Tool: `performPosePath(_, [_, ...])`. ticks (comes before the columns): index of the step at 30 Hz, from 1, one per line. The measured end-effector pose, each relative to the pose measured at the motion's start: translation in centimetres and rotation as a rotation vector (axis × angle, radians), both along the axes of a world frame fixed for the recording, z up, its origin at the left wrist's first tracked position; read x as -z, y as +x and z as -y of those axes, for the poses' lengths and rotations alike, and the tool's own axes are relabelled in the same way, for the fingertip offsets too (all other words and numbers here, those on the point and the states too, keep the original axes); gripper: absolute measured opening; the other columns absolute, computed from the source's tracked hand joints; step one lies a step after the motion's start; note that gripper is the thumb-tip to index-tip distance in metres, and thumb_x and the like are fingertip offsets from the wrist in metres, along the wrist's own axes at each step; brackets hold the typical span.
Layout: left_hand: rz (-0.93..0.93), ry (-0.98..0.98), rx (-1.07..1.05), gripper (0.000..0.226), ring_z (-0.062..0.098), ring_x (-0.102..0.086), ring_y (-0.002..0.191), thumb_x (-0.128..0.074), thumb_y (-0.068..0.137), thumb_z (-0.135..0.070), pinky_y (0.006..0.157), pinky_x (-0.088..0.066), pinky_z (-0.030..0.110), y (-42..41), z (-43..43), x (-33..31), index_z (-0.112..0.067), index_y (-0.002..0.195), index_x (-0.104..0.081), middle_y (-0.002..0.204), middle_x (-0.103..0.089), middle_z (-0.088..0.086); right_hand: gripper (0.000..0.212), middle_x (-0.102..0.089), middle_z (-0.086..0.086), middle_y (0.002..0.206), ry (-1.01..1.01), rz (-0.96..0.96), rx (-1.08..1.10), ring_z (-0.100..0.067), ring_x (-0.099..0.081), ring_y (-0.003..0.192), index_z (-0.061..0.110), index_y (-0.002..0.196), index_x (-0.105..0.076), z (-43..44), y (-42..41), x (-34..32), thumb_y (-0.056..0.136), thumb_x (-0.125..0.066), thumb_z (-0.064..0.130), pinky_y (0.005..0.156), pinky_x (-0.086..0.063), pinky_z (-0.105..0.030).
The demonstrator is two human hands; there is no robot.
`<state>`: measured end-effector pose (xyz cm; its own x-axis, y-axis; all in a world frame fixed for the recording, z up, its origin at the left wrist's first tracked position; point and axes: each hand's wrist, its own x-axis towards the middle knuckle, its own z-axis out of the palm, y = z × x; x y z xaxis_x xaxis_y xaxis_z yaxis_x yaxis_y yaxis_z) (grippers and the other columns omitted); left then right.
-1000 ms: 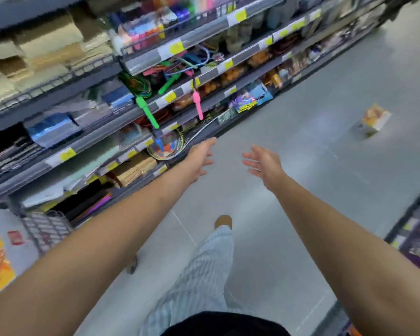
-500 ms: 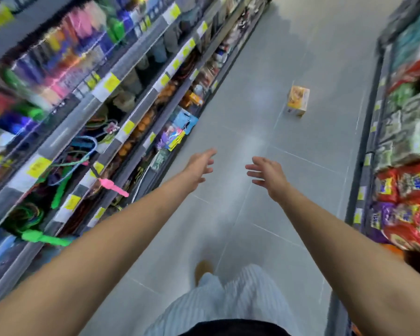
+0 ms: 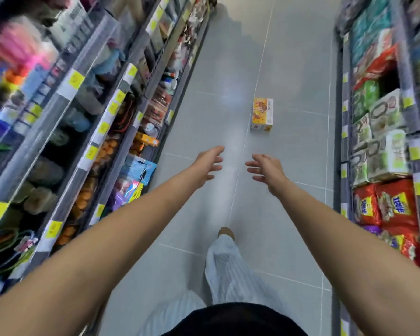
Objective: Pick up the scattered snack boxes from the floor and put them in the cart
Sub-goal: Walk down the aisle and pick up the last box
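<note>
So one yellow snack box [image 3: 262, 114] is seen sitting on the grey tiled floor [image 3: 199, 132], mid-aisle. The left hand [image 3: 207, 166] and right hand [image 3: 267, 169] are held out short of the box, well apart from it, fingers spread loose, nothing gripped in either. Stocked shelves [image 3: 383, 146] are seen off to either side of the box.

Loose white trousers [image 3: 226, 275] with fine pale-blue vertical stripes, soft folds down the leg, black upper garment [image 3: 235, 321] — lower hem only in view — tan round-toed shoe [image 3: 226, 232] beneath the cuff, left hand [image 3: 207, 163] and right hand [image 3: 264, 168] bare, forearms bare.
</note>
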<state>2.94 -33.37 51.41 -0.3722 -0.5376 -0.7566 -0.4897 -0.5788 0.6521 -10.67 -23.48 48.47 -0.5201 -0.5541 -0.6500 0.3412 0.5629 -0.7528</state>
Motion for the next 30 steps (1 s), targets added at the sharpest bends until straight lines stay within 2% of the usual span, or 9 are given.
performPosePath(4, [-0.015,-0.007,0.041,0.046,0.016,-0.056,0.106,-0.047,0.094,-0.045,0.087,-0.037,0.033,-7.2,4.7,-0.5,-0.017,0.13,-0.051,0.13,-0.057,0.0,0.009,-0.065,-0.007,0.101,0.01,-0.01,0.02,-0.019,-0.061,0.084,0.019,0.093,-0.056,5.0,-6.4,-0.8,0.096,-0.051,0.026,0.069,-0.044,-0.028])
performPosePath(7, [-0.024,-0.018,0.069,0.046,0.016,-0.056,0.105,-0.047,0.094,-0.045,0.088,-0.037,0.034,-12.2,8.4,-0.8,-0.017,0.131,-0.05,0.131,-0.057,0.0,0.015,-0.065,-0.008,0.102,-0.004,-0.006,0.029,-0.021,-0.06,0.089,0.015,0.106,-0.055,8.7,-11.0,-1.2,0.096,-0.05,0.026,0.076,-0.046,-0.031])
performPosePath(10, [-0.011,-0.028,0.085,0.048,0.018,-0.057,0.11,-0.047,0.094,-0.045,0.089,-0.037,0.034,-16.7,12.3,-0.5,-0.016,0.131,-0.05,0.132,-0.056,0.001,0.017,-0.064,-0.008,0.102,-0.007,-0.006,0.043,-0.021,-0.06,0.091,0.015,0.108,-0.055,11.9,-15.0,-1.2,0.097,-0.05,0.027,0.081,-0.046,-0.034])
performPosePath(14, [-0.001,-0.032,0.133,0.05,0.021,-0.054,0.122,-0.046,0.095,-0.044,0.098,-0.037,0.038,-23.0,18.1,0.7,-0.015,0.135,-0.048,0.136,-0.054,0.002,0.023,-0.065,-0.008,0.099,0.002,-0.02,0.076,-0.019,-0.06,0.083,0.012,0.11,-0.06,16.4,-21.2,0.2,0.095,-0.05,0.026,0.073,-0.046,-0.031])
performPosePath(16, [-0.011,-0.032,0.153,0.05,0.022,-0.054,0.122,-0.046,0.095,-0.043,0.099,-0.037,0.039,-26.0,21.3,1.6,-0.015,0.136,-0.047,0.136,-0.054,0.002,0.019,-0.066,-0.008,0.097,0.013,-0.025,0.099,-0.018,-0.06,0.079,0.013,0.103,-0.063,18.8,-24.7,0.8,0.095,-0.05,0.023,0.068,-0.045,-0.029])
performPosePath(19, [0.012,-0.011,0.173,0.045,0.019,-0.055,0.113,-0.046,0.095,-0.041,0.093,-0.037,0.036,-30.8,26.0,2.5,-0.016,0.133,-0.049,0.131,-0.055,0.001,0.013,-0.065,-0.007,0.094,0.058,0.003,0.172,-0.018,-0.059,0.076,0.021,0.085,-0.057,22.3,-30.0,1.2,0.095,-0.049,0.022,0.066,-0.044,-0.029])
performPosePath(25, [0.033,0.017,0.221,0.036,0.016,-0.054,0.101,-0.046,0.097,-0.036,0.094,-0.035,0.035,-41.0,32.9,2.8,-0.015,0.126,-0.051,0.117,-0.054,-0.001,0.014,-0.064,-0.004,0.091,0.098,0.032,0.231,-0.015,-0.058,0.073,0.023,0.082,-0.056,30.0,-39.4,1.4,0.095,-0.05,0.021,0.064,-0.043,-0.027])
performPosePath(28, [0.054,0.044,0.226,0.018,0.012,-0.055,0.083,-0.047,0.096,-0.032,0.09,-0.034,0.033,-46.1,35.2,3.2,-0.019,0.108,-0.051,0.111,-0.053,0.0,0.014,-0.064,-0.003,0.089,0.123,0.052,0.249,-0.014,-0.058,0.074,0.023,0.083,-0.055,33.0,-43.4,2.2,0.095,-0.05,0.021,0.065,-0.043,-0.027])
performPosePath(30, [0.06,0.057,0.242,0.011,0.011,-0.052,0.078,-0.047,0.096,-0.03,0.085,-0.036,0.031,-48.3,36.2,4.1,-0.02,0.099,-0.052,0.102,-0.053,-0.002,0.013,-0.065,-0.004,0.092,0.144,0.061,0.245,-0.014,-0.058,0.075,0.023,0.083,-0.055,34.0,-45.3,3.1,0.095,-0.05,0.021,0.065,-0.043,-0.027])
